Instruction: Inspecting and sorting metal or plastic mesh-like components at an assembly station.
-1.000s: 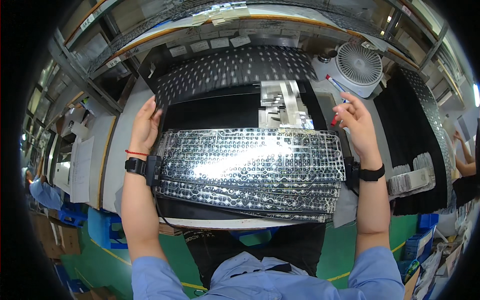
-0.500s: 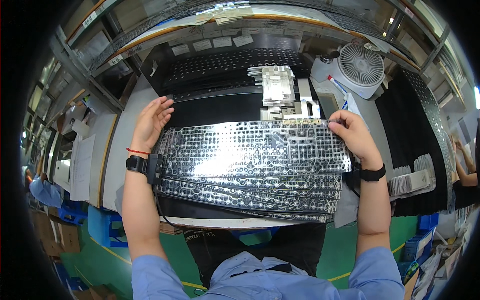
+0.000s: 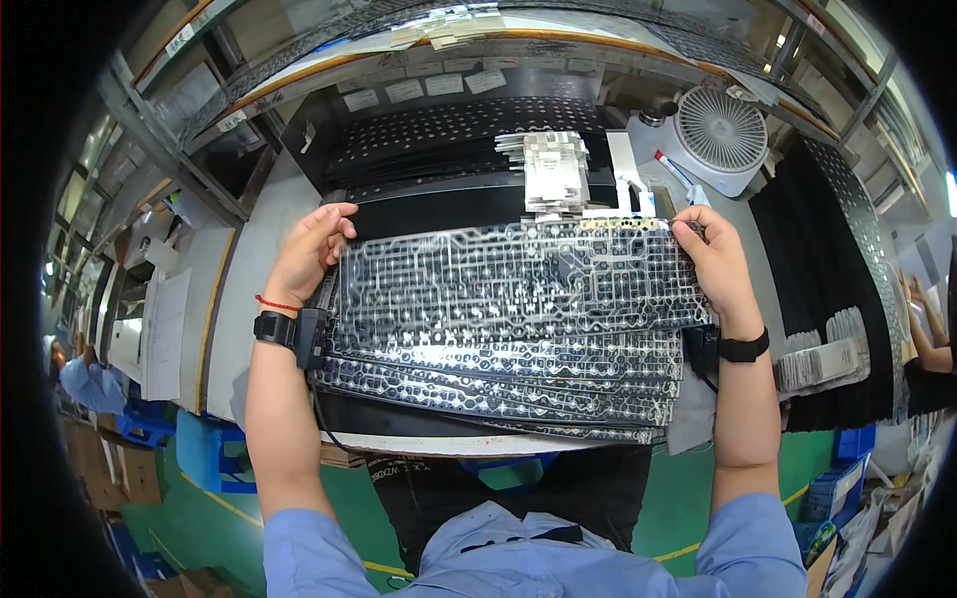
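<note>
Left hand (image 3: 307,254) and right hand (image 3: 720,269) grip the clear circuit sheet (image 3: 518,279) by its ends, fingers closed on it; sheet stack (image 3: 498,384) lies beneath on counter (image 3: 254,259).

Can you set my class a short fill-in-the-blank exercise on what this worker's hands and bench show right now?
1. Both hands, the left hand and the right hand, hold the top clear circuit sheet by its ____ corners.
2. The white fan stands to the person's ____.
3. Each wrist wears a ____ band.
4. The stack of sheets lies ____ the held one.

Missing words: upper; right; black; under
</note>
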Tool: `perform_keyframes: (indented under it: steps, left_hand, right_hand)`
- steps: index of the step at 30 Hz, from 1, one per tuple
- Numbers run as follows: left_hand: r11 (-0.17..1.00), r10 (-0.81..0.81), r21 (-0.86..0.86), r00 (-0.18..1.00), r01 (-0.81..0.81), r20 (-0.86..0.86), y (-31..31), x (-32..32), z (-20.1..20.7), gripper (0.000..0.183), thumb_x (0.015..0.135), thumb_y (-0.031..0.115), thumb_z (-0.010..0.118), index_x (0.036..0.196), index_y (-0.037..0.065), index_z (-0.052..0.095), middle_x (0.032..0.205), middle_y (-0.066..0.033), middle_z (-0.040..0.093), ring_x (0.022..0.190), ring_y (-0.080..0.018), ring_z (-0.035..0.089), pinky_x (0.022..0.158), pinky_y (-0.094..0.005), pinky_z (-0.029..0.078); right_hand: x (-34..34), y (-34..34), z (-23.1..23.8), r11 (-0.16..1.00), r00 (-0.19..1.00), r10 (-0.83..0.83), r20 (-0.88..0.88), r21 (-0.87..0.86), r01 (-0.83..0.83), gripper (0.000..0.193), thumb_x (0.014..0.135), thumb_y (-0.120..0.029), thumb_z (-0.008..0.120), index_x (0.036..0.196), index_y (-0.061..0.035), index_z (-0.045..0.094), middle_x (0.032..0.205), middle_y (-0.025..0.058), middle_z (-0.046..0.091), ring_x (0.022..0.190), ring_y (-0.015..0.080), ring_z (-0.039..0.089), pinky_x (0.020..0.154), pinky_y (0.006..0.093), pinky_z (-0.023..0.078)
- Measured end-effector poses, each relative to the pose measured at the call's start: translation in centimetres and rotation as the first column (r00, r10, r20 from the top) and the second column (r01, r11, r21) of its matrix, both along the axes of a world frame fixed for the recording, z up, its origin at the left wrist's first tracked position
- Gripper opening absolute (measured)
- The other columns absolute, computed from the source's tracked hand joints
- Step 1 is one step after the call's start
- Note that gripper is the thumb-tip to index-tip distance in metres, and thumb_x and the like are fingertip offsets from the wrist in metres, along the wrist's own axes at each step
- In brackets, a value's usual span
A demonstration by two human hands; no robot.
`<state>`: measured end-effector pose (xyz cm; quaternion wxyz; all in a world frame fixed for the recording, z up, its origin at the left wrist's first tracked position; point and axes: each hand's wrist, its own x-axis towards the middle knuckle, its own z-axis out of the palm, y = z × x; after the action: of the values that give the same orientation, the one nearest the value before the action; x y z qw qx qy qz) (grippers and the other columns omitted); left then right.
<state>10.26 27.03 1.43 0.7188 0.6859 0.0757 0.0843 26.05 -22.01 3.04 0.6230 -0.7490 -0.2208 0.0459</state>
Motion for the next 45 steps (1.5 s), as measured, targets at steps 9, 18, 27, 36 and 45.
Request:
perform_keyframes:
  steps: [9,18,27,36,45]
  left_hand:
    - [0.999,-0.024,0.030,1.000,0.025,-0.015,0.6,0.2,-0.5,0.013,0.099,0.020,0.056,0.096,0.008,0.062,0.078,0.0058,0.060,0.063,-0.0022,0.051,0.059,-0.0172,0.042]
    - [0.976,0.206,-0.098,0.970,-0.194,0.132,1.2,0.6,-0.7,0.017,0.101,0.019,0.053,0.102,0.005,0.062,0.088,0.0020,0.066,0.077,-0.0049,0.061,0.070,-0.0209,0.050]
    - [0.955,-0.007,-0.274,0.933,0.113,0.359,4.0,0.0,-1.5,0.018,0.102,0.025,0.052,0.101,0.010,0.061,0.078,0.0017,0.060,0.061,-0.0068,0.052,0.052,-0.0199,0.038]
    - [0.956,0.247,-0.203,0.954,-0.211,0.170,1.0,0.2,-0.5,0.020,0.102,0.027,0.051,0.101,0.010,0.060,0.079,0.0045,0.059,0.057,-0.0038,0.050,0.049,-0.0170,0.035]
    - [0.995,0.089,-0.049,0.996,-0.088,0.018,1.0,0.2,-0.2,0.016,0.100,0.018,0.054,0.111,0.008,0.060,0.089,0.0048,0.064,0.066,-0.0003,0.052,0.054,-0.0163,0.040]
  right_hand:
    - [0.0,0.2,0.1,0.993,1.000,-0.009,-0.018,0.122,0.011,0.009,0.098,-0.012,0.058,0.099,-0.0034,0.061,0.082,-0.0047,0.060,0.072,0.0020,0.052,0.066,0.0180,0.042]
    - [-0.4,0.2,0.5,0.991,0.994,0.072,-0.084,0.117,-0.062,0.014,0.098,-0.019,0.060,0.096,-0.0050,0.061,0.070,-0.0071,0.058,0.060,0.0001,0.047,0.056,0.0181,0.037]
    - [-0.4,-0.1,0.8,0.985,1.000,0.004,-0.012,0.172,-0.002,0.017,0.100,-0.021,0.057,0.091,-0.0062,0.059,0.067,-0.0045,0.058,0.048,0.0024,0.045,0.047,0.0163,0.035]
    - [-0.2,-0.2,0.6,0.966,0.999,-0.017,-0.032,0.256,0.025,0.017,0.099,-0.018,0.058,0.107,-0.0039,0.059,0.077,-0.0006,0.061,0.063,0.0040,0.054,0.055,0.0196,0.042]
    - [-0.8,0.5,1.2,0.986,0.998,-0.069,0.013,0.151,0.066,0.039,0.092,-0.006,0.063,0.129,0.0005,0.052,0.080,-0.0024,0.059,0.067,0.0017,0.052,0.053,0.0170,0.042]
